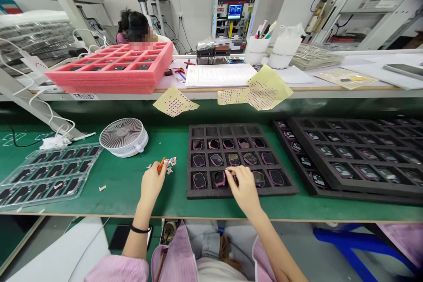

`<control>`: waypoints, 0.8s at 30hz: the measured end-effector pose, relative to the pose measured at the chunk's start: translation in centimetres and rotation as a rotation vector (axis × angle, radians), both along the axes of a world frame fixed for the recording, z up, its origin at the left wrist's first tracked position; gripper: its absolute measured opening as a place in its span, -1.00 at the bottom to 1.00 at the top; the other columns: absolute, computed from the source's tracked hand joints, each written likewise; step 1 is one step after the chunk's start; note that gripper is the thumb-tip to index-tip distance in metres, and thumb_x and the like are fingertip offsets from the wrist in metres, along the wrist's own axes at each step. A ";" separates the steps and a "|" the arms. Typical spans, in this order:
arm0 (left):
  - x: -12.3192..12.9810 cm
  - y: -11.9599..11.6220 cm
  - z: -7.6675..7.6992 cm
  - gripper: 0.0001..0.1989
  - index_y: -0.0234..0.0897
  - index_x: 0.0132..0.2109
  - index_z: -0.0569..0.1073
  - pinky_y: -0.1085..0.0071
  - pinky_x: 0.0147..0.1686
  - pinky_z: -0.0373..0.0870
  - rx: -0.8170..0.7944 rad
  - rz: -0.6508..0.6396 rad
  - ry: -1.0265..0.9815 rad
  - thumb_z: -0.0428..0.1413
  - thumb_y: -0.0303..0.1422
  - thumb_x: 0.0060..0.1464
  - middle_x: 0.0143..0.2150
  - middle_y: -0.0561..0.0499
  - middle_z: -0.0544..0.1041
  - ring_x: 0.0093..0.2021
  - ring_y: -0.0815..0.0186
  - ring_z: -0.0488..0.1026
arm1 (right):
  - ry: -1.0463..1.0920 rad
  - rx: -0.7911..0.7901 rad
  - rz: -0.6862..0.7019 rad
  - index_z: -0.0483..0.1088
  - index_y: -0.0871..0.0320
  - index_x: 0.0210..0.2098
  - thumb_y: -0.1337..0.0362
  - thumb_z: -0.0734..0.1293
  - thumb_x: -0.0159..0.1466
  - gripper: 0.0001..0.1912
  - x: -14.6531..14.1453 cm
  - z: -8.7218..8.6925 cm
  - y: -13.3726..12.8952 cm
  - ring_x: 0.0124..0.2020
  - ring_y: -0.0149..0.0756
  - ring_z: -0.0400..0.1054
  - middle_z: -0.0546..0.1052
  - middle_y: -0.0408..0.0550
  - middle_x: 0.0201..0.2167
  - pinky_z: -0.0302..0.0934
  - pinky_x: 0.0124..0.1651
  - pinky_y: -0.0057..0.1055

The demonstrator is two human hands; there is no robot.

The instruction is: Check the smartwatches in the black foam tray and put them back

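Observation:
An orange stick-like tool point(161, 165) is held in my left hand point(153, 180), its tip beside a small pile of pale pieces point(170, 164) on the green mat. My right hand point(243, 188) is over the front row of a black foam tray point(211, 191), its fingers pinched at a dark watch-like part point(219, 179) in the second compartment. Whether the fingers grip that part is hard to tell. More such parts sit in the tray's three nearer rows, and the back row of compartments holds none. One loose pale piece point(102, 188) lies left of my left hand.
A white fan point(124, 137) stands behind my left hand. A clear tray of dark parts point(79, 185) lies at the left, and stacked black foam trays point(333, 183) at the right. Pink foam trays point(145, 80) rest on the shelf, with yellow sheets point(269, 88) hanging over its edge. A person point(137, 26) sits beyond.

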State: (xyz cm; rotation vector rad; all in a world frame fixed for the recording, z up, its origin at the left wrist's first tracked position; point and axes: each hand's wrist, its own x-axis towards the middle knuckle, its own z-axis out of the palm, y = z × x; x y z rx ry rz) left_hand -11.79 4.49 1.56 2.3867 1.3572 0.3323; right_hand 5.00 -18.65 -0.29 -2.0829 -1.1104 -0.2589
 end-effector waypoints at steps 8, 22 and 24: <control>1.6 -2.1 0.5 -0.69 -0.23 -0.20 0.39 0.46 -0.40 0.24 -0.142 -0.161 -0.220 -0.20 -0.23 0.23 -0.30 -0.03 0.55 -0.38 0.26 0.48 | -0.332 -0.414 -0.312 0.39 0.20 -0.40 0.21 0.10 0.36 -0.66 2.4 -1.6 -1.6 -0.31 -0.07 0.23 0.40 0.12 -0.41 0.04 -0.31 -0.24; 4.4 -8.0 2.9 -0.63 -0.25 -0.16 0.46 0.50 -0.42 0.14 -0.331 -0.502 -0.319 -0.16 -0.15 0.23 -0.48 0.09 0.40 -0.47 0.37 0.31 | 0.199 -0.081 0.008 0.28 0.09 -0.37 -0.01 0.24 0.24 -0.71 4.4 -1.1 -3.1 -0.27 -0.16 0.31 0.41 -0.03 -0.36 0.21 -0.16 -0.21; 4.5 -8.3 3.1 -0.60 -0.25 -0.15 0.47 0.51 -0.44 0.13 -0.370 -0.531 -0.327 -0.16 -0.13 0.23 -0.50 0.10 0.38 -0.49 0.39 0.27 | 0.329 -0.052 0.034 0.29 0.07 -0.36 -0.01 0.29 0.20 -0.72 4.6 -0.7 -3.6 -0.27 -0.18 0.35 0.41 -0.05 -0.33 0.22 -0.13 -0.21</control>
